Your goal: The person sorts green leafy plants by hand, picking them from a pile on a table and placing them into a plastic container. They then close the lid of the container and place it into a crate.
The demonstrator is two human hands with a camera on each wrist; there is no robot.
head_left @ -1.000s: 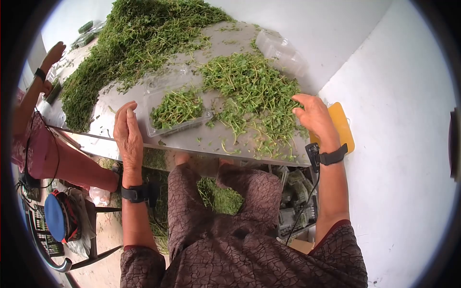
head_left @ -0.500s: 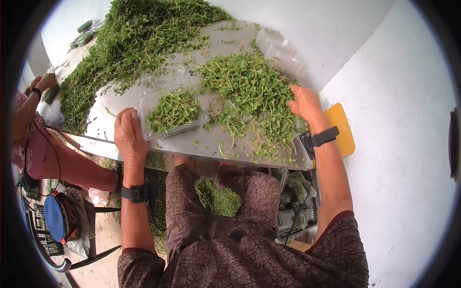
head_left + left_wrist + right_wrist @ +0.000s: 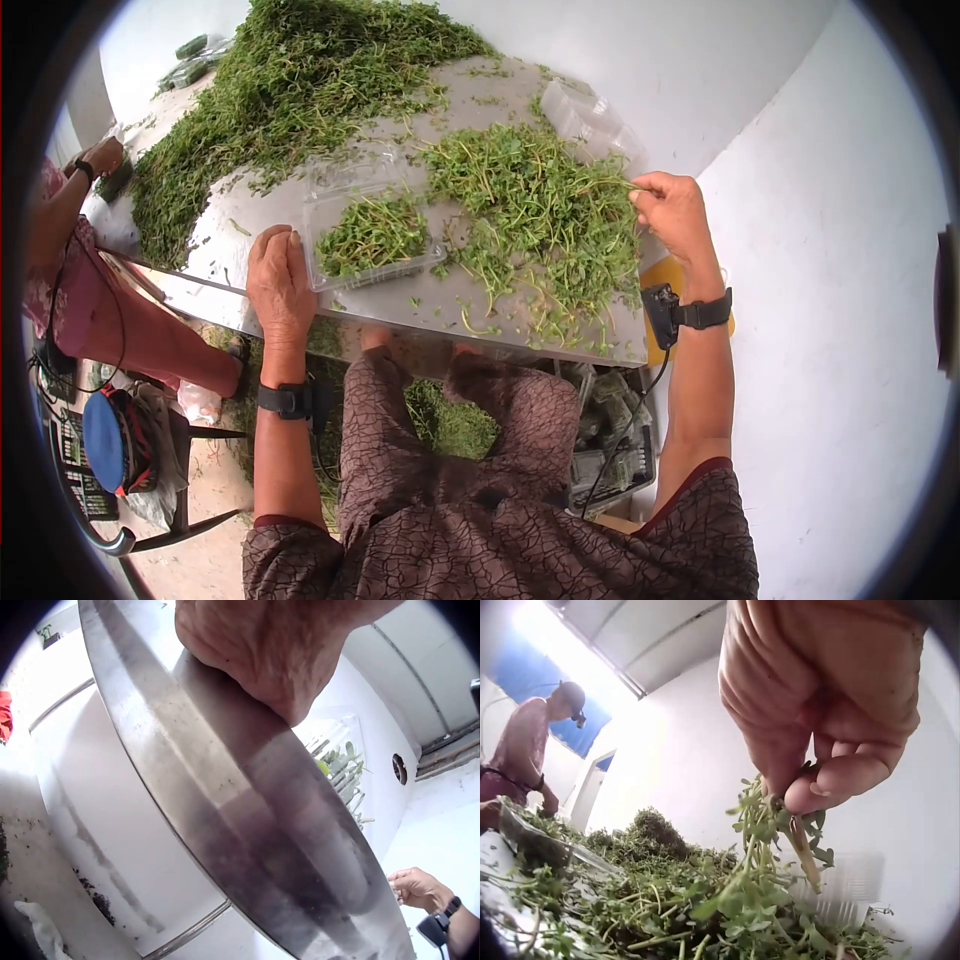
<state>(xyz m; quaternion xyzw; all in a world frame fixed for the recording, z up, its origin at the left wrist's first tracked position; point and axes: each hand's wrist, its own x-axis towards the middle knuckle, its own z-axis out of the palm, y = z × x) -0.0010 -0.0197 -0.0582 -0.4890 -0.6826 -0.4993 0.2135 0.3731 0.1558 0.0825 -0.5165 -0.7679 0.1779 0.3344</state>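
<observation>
At the right end of the metal table (image 3: 470, 335), my right hand (image 3: 675, 215) pinches a few leafy green stems (image 3: 799, 851) between thumb and fingertips. They hang over the loose pile of greens (image 3: 530, 190), a spread of small leaves and pale stems. My left hand (image 3: 282, 285) rests at the table's front edge, its fingers beside the near left corner of a clear plastic clamshell box (image 3: 325, 215). Inside that box lies a portion of greens (image 3: 375, 232), and its lid stands open toward the back.
A much larger heap of greens (image 3: 300, 90) covers the back left. Clear plastic boxes (image 3: 590, 120) stand by the wall, and a yellow board (image 3: 665, 275) hangs past the table's right end. Another person (image 3: 536, 750) works at left. Under the table stands a crate (image 3: 640, 470) of packed boxes.
My right hand has gone to the pile's right edge and drawn up stems, lifting slightly right. My left hand has settled from raised to the table edge. The other person's hands have lowered.
</observation>
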